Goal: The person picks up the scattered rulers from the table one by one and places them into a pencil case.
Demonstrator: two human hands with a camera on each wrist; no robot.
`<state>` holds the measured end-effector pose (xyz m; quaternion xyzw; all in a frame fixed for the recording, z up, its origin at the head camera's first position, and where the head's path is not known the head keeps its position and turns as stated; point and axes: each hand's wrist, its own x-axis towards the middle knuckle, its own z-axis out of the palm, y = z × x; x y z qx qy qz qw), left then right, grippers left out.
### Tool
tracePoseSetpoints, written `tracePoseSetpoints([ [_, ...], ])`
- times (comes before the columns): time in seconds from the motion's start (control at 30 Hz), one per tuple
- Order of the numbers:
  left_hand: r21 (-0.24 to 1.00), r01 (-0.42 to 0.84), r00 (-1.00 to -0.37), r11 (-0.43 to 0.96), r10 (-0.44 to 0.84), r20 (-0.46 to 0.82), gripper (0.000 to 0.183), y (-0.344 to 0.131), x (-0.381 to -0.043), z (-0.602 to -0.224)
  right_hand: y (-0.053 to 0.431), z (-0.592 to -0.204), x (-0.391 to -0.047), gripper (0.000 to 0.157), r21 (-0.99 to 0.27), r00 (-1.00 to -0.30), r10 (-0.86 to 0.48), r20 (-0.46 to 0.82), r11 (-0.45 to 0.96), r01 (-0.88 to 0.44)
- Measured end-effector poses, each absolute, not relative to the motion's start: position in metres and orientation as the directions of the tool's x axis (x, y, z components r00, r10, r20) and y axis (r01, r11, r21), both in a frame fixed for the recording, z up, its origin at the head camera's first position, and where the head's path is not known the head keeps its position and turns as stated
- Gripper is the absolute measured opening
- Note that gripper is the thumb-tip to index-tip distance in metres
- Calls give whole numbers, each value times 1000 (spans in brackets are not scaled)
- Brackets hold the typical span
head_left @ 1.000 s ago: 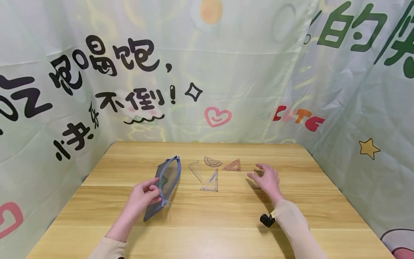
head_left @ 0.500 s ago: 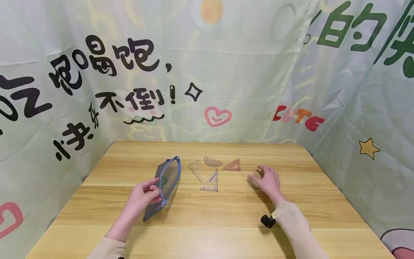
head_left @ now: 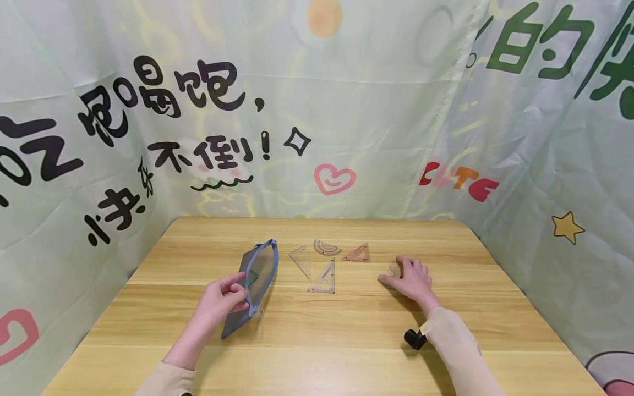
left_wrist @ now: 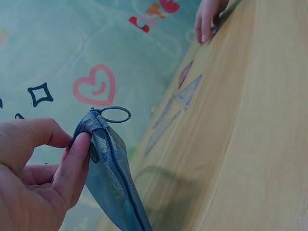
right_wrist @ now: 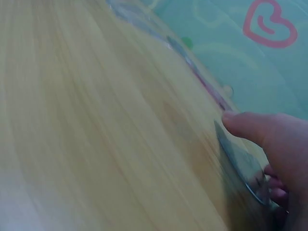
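My left hand (head_left: pixel 223 297) pinches the rim of a grey mesh zip pouch (head_left: pixel 269 269) with blue trim, tilted on its edge with its mouth spread wide. Something dark green (head_left: pixel 253 276) shows through the pouch. In the left wrist view, thumb and finger hold the pouch (left_wrist: pixel 108 163) near the zip end. My right hand (head_left: pixel 413 280) is low over the table at a small clear plastic drawing piece (head_left: pixel 394 269) with a curved edge. The right wrist view has the thumb stretched beside this piece (right_wrist: pixel 240 161) and the fingers at its far end, partly hidden.
Between the hands lie a clear set square (head_left: pixel 324 278), a thinner clear triangle (head_left: pixel 300 262), a protractor (head_left: pixel 327 248) and a pinkish set square (head_left: pixel 359 253). A black wrist camera (head_left: pixel 415 339) hangs by the right sleeve. Printed cloth (head_left: pixel 386 110) stands behind the table.
My right hand has lowered and shifted slightly right, and more of the clear piece shows between thumb and fingers. The left hand and pouch have hardly moved.
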<state>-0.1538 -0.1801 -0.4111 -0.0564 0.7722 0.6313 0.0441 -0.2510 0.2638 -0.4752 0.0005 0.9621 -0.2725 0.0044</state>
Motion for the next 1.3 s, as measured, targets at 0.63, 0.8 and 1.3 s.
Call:
tracePoseSetpoints([
  [0.63,974,-132,-991,186,-21,-130,55,-181,-152,-413,283,-471,-251,102,-538,-984,-175,-35,833,-129],
  [0.8,974,-130,-992,186,-20,-128,55,-180,-152,-412,284,-469,-252,104,-535,-980,-193,-42,833,-141],
  [1.3,973,-134,-991,186,-14,-134,56,-181,-152,-414,289,-470,-256,102,-576,-979,-189,-79,810,-110],
])
